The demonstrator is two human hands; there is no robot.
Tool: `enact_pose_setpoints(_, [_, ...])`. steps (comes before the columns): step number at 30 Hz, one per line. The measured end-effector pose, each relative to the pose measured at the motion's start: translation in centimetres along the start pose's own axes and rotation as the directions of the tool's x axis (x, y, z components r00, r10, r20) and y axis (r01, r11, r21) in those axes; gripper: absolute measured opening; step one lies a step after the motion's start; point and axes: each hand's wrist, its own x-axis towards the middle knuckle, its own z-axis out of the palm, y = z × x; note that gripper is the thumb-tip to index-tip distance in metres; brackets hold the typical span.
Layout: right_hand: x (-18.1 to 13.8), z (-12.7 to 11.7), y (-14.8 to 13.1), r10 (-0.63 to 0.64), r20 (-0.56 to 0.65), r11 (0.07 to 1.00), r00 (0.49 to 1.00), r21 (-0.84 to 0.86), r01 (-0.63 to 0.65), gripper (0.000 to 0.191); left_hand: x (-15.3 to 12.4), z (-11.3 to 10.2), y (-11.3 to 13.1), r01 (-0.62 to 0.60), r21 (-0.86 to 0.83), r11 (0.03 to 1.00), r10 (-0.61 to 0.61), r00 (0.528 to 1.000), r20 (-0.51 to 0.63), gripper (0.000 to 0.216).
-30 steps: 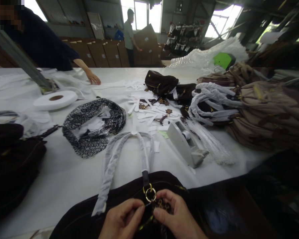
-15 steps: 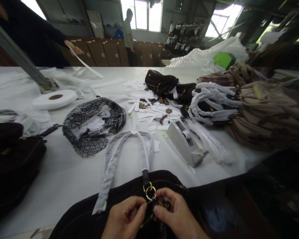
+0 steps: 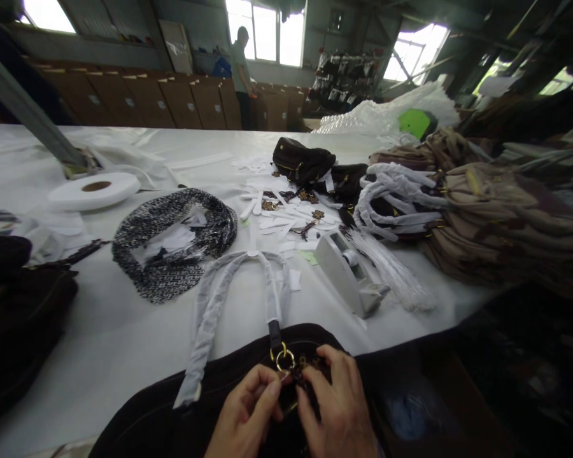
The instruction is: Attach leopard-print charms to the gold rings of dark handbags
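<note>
A dark bag point(image 3: 153, 407) lies in front of me at the table's near edge, its handles point(image 3: 209, 318) wrapped in pale tissue and stretched away from me. From a handle tab hangs a gold ring point(image 3: 285, 360). Beside it, a dark bag charm point(image 3: 300, 372) with brown-gold pieces is partly hidden by my fingers. My left hand point(image 3: 251, 407) pinches thumb against forefinger just below the ring, on what looks like the charm's thin strap. My right hand point(image 3: 338, 401) has its bent fingers around the charm from the right.
A tape dispenser point(image 3: 346, 273) stands beyond the bag, near a bundle of clear ties point(image 3: 394, 270). A black-and-white knit cloth point(image 3: 172, 283) and a white roll point(image 3: 124, 191) lie left. Brown bags point(image 3: 496, 216) are piled right. A person point(image 3: 241, 76) stands behind the table.
My right hand has turned so its back faces up, fingers reaching over the charm. My left hand stays pinched by the ring. The co-worker's hand with a white strip has left view.
</note>
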Motion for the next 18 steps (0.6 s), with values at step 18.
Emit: enact_pose_setpoints(18, [0.4,-2.1,-0.1,0.383,0.541,0.683,0.749,0.380,-0.623,0.032,-0.3,-0.1,-0.7,-0.050,0.128,0.991,0.059,0.996,-0.061,0.031])
